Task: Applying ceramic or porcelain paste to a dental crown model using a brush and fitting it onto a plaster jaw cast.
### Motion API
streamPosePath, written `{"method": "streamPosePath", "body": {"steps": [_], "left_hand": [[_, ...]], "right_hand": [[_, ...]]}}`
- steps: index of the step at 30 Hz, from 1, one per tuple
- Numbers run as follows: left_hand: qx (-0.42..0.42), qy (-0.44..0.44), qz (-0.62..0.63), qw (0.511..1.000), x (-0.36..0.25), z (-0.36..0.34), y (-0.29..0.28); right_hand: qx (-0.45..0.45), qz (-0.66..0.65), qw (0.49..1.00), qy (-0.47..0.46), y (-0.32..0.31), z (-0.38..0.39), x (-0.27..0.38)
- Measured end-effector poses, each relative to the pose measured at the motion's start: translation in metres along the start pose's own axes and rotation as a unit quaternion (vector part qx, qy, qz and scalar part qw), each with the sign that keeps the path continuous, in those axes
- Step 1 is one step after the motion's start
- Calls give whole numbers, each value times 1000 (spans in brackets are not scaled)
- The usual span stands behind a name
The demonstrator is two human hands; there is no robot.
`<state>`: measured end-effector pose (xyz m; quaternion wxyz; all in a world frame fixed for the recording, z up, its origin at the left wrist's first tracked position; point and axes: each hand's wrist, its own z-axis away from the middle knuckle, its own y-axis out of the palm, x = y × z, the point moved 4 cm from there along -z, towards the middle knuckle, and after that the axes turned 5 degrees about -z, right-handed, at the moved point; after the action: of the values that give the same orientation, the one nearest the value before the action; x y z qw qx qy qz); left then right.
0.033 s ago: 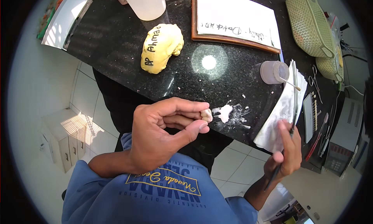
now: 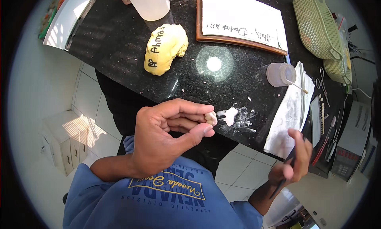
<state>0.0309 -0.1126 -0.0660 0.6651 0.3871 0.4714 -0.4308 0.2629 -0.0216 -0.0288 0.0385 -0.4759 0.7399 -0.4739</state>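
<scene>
My left hand (image 2: pixel 170 137) pinches a small tooth-coloured dental piece (image 2: pixel 210 117) with a whitish-pink coating between thumb and fingertips, over the near edge of the counter. Lower right, my right hand (image 2: pixel 291 161) holds a thin tool with a dark handle (image 2: pixel 281 183) slanting across the palm. Its working end cannot be made out. That hand is beside a crumpled white tissue (image 2: pixel 281 135). A smear of pale pink-white material (image 2: pixel 229 115) lies on the black counter just right of the dental piece.
A small clear cup (image 2: pixel 279 74) stands by the tissue, a cotton swab (image 2: pixel 297 86) next to it. Further off are a yellow lump (image 2: pixel 164 50), a translucent container (image 2: pixel 149 4), a framed white board (image 2: pixel 242 18), a woven basket (image 2: pixel 317 26), scissors (image 2: pixel 321 84) and a grey device (image 2: pixel 351 133).
My right hand has shifted slightly to the right with the tool, its index finger lifting off the tissue. The tissue's near end has slid a little rightward. My left hand stays put.
</scene>
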Motion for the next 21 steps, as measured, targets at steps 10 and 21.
{"method": "streamPosePath", "body": {"steps": [10, 21], "left_hand": [[-22, -29, 118, 992, 0, 8, 3], [-11, -66, 152, 986, 8, 12, 4]], "right_hand": [[4, -308, 939, 154, 38, -1, 30], [37, -295, 945, 133, 45, 0, 25]]}}
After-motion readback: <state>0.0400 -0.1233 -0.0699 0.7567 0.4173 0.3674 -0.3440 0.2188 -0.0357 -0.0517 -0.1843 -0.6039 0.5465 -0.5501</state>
